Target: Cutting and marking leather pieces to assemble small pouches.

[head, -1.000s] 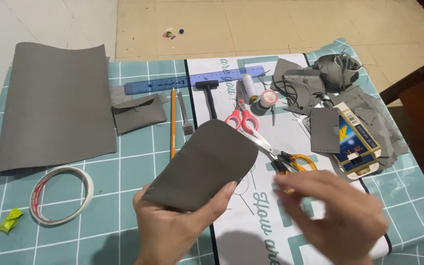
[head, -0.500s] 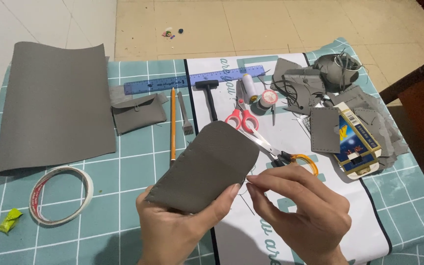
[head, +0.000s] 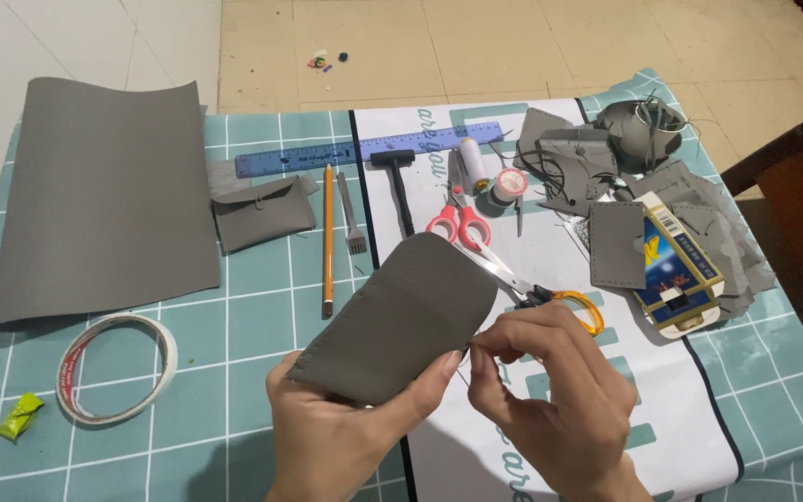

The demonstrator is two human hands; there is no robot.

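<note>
Now the grey leather piece (head: 400, 318) is held up over the teal gridded cutting mat (head: 243, 316), tilted, its rounded end pointing away from the person. It is cradled from below by the left hand (head: 346, 437), the thumb pressed on its near right edge and the fingers curled closed beneath it. Just beside that thumb, at the piece's lower right edge, the right hand (head: 550, 390) is pinched tight, thumb and forefinger (head: 487, 348) meeting at the rim; what is caught between them is too small to tell. Beyond the leather piece, an orange-handled pair of scissors (head: 550, 299) lies half hidden by the right hand. Left of the leather piece, a yellow pencil (head: 328, 237) is laid lengthwise, and further left a roll of tape (head: 115, 368) is seen.
</note>
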